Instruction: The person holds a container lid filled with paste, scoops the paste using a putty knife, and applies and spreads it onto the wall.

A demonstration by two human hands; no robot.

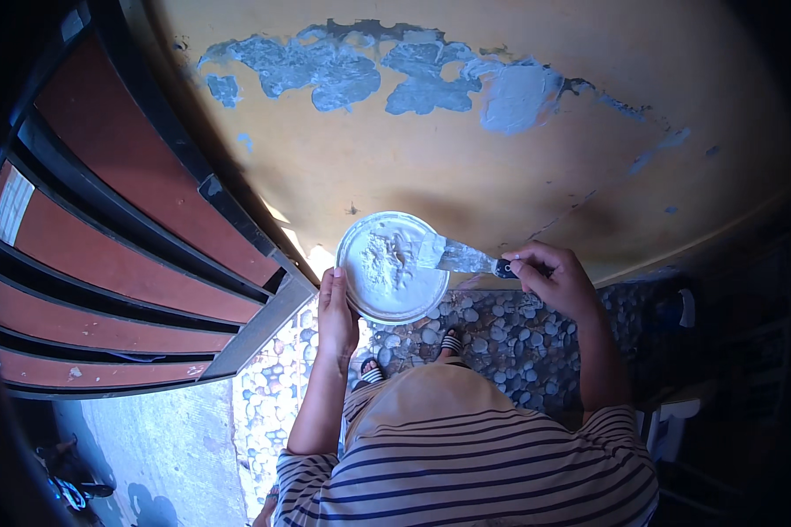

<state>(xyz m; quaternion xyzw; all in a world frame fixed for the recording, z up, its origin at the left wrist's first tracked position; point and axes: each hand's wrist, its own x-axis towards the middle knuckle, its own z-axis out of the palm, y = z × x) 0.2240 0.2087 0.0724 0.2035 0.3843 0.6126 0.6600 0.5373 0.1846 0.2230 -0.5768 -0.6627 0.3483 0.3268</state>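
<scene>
A round white tub (pixel 353 300) of thick white paste (pixel 380 263) is held up in front of my body. My left hand (pixel 336 314) grips its left side, fingers against the outer wall. In my right hand (pixel 554 274) is the dark handle of a putty knife (pixel 466 257), fingers closed round it. The blade points left over the tub's right rim, and its tip is coated with the white paste. Beyond the tub stands a yellow-orange wall (pixel 325 167) with peeled grey patches (pixel 347 75); a lighter, smooth whitish patch (pixel 520 95) lies at their right end.
At the left stands a red-brown slatted gate (pixel 141 237) with a dark metal frame, its corner close to the tub. Underfoot is a pebble-patterned floor (pixel 510 351), with grey concrete (pixel 158 439) past the gate. A pale chair-like object (pixel 672 426) stands at the lower right.
</scene>
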